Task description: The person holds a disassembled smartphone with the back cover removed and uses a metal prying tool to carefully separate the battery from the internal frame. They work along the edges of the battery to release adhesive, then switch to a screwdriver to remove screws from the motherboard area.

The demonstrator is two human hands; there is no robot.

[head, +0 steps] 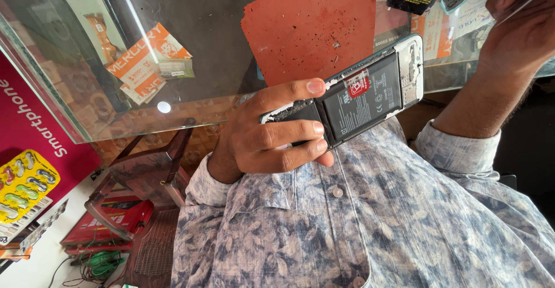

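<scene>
Bright daylight, sharp focus, glare streaking the glass counter [87,114].

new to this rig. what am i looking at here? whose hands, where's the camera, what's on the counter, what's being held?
There is one picture, taken by a camera worn on a person's head and looking down past their chest, so the patterned blue shirt at the bottom is their own. No robot: just two bare hands.

The left hand grips an opened smartphone with the back cover off; the black battery and inner parts show. The phone is held in the air near the chest, not resting on anything.

The right hand is raised at the upper right, holding a thin flat piece that is partly out of frame; I cannot tell what it is.

The surface ahead is a glass counter. On it lies a worn red mat; orange and white packets show through the glass. A wooden chair stands below.
</scene>
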